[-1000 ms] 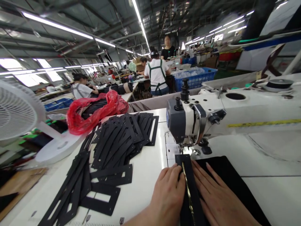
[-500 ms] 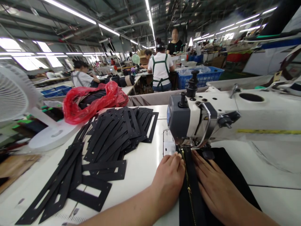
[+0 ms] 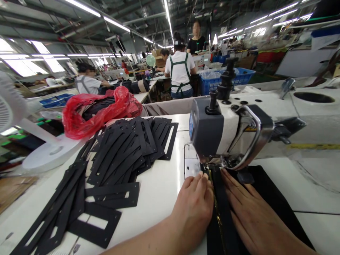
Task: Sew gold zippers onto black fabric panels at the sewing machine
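Note:
A black fabric piece (image 3: 271,191) lies under the head of a white and grey sewing machine (image 3: 209,131). Along it runs a zipper (image 3: 218,216) with gold teeth, its upper end at the presser foot. My left hand (image 3: 195,205) is closed, its fingers bunched at the left edge of the zipper just in front of the foot; the fingertips partly hide what they pinch. Flat on the fabric to the right of the zipper rests my right hand (image 3: 249,209), fingers stretched toward the needle area.
Black slotted strips (image 3: 119,152) are heaped on the white table (image 3: 156,180) at left. Behind them sits a red plastic bag (image 3: 77,120), beside a white fan (image 3: 39,131). People work at tables beyond, near a blue crate (image 3: 212,85).
The view has shifted slightly, and the machine head appears larger and nearer. Both hands keep about the same places beside the zipper near the foot.

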`<state>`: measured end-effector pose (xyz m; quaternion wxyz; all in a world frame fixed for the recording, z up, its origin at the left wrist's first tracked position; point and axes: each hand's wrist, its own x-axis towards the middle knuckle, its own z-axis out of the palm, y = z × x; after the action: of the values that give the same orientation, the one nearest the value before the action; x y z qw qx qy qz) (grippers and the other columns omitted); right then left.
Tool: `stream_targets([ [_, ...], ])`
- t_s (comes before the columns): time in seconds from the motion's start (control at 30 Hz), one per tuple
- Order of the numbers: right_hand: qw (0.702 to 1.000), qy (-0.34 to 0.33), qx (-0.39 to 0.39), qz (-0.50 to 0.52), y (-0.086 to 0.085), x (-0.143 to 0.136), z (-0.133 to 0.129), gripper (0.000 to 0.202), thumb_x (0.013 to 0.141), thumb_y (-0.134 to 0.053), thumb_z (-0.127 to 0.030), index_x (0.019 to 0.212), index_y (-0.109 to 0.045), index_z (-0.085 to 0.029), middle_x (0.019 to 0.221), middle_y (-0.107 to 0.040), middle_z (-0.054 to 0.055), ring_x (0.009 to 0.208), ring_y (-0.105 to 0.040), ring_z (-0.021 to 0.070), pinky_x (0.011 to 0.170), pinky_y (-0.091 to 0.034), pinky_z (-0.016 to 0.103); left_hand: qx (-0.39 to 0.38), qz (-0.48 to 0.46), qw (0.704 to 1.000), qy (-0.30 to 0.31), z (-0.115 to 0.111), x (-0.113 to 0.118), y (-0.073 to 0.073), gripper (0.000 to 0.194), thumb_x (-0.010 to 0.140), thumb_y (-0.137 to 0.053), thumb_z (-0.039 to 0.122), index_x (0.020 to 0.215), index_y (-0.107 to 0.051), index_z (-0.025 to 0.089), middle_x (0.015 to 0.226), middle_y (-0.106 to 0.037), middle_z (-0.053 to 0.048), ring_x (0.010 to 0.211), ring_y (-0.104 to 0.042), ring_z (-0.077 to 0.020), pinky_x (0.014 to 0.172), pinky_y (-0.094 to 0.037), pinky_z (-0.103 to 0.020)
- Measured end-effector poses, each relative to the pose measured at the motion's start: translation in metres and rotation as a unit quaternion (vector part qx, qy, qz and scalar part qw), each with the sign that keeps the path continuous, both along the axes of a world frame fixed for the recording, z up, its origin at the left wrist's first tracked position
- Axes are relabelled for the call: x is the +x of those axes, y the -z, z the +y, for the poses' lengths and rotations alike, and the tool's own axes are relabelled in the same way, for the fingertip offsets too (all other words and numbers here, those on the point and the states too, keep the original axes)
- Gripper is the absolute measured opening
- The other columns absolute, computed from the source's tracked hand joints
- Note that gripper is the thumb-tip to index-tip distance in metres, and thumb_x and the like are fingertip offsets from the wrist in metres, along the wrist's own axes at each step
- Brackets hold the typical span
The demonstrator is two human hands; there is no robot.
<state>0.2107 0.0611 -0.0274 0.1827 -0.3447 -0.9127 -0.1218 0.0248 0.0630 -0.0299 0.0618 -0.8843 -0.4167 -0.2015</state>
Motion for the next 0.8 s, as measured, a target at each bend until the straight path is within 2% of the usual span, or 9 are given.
stream_targets([
  [0.4,1.0,0.007,-0.007,-0.018,0.002,-0.001,0.001,0.058,0.083,-0.04,-0.017,0.139,-0.029,-0.005,0.136,-0.043,0.019,0.13,-0.034,0.0254,0.104,-0.031,0.049,-0.026,0.023,0.999,0.001,0.0,0.001,-0.008,0.024,0.09,-0.038,0.006,0.107,-0.054,0.006,0.107,-0.058,-0.016,0.105,-0.054,-0.0242,0.085,-0.046,-0.038],
  [0.57,1.0,-0.002,0.006,-0.007,0.009,0.002,0.004,0.058,0.083,-0.039,-0.019,0.139,-0.029,-0.006,0.137,-0.042,0.018,0.13,-0.034,0.0256,0.105,-0.03,0.049,-0.033,0.038,0.999,0.002,0.003,0.001,-0.01,0.018,0.09,-0.041,0.008,0.099,-0.056,0.008,0.1,-0.058,-0.014,0.101,-0.055,-0.0238,0.083,-0.047,-0.037],
  [0.8,0.998,0.02,0.048,-0.023,0.017,0.003,0.007,0.057,0.083,-0.04,-0.019,0.138,-0.032,-0.007,0.135,-0.045,0.016,0.128,-0.037,0.0236,0.105,-0.028,0.048,-0.032,0.049,0.998,0.004,0.008,0.002,-0.01,0.016,0.083,-0.047,0.005,0.095,-0.058,0.007,0.098,-0.056,-0.013,0.092,-0.055,-0.0243,0.081,-0.047,-0.036],
])
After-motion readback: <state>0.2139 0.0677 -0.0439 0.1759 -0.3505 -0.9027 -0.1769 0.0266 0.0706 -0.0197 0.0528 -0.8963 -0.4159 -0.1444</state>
